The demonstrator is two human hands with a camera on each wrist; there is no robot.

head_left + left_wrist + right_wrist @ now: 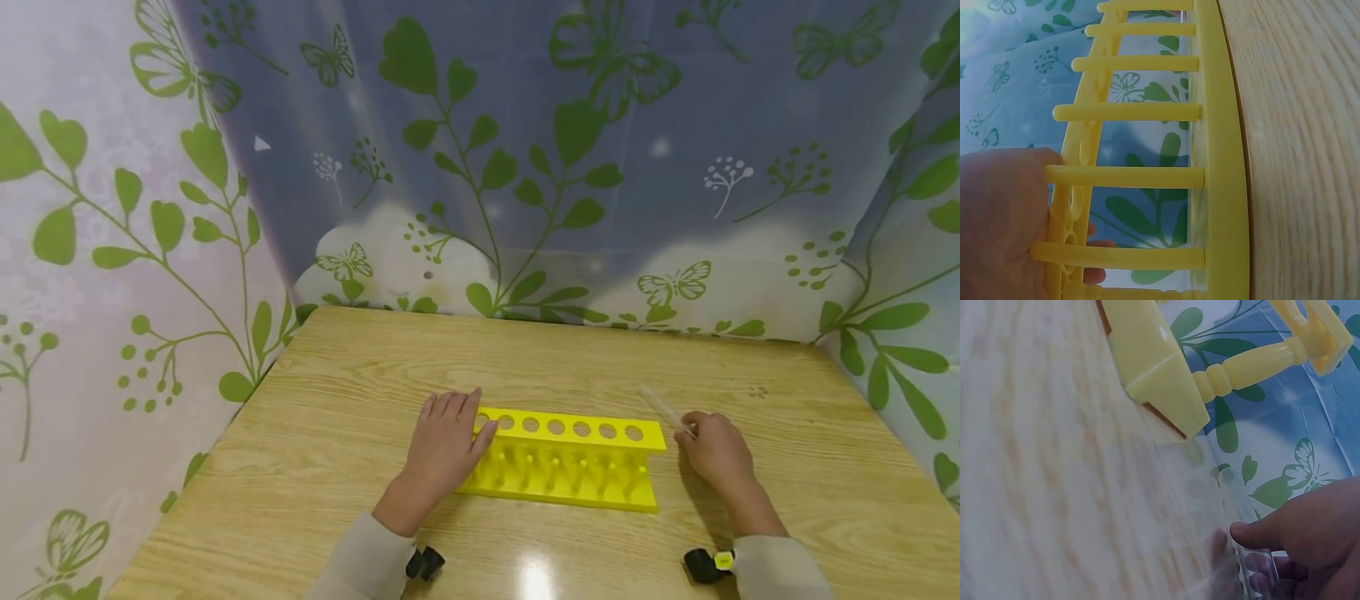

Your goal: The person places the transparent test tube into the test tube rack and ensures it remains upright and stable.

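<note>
A yellow test tube rack (567, 457) stands upright on the table, with a row of round holes along its top and pegs below. My left hand (444, 446) grips the rack's left end, thumb at the front; fingertips show behind the top bar in the left wrist view. Off the rack's right end, my right hand (717, 450) pinches a clear test tube (662, 406). That tube slants up and to the left, away from the hand. In the right wrist view its rounded end points toward the rack's end post (1260, 364), and the thumb lies against the glass-like wall.
The wood-grain table (360, 358) extends around the rack on all sides. A cloth (480, 167) printed with leaves and butterflies hangs behind it and at both sides. Black wrist devices (425, 564) sit by both sleeves. Small dark marks (757, 392) show at the right.
</note>
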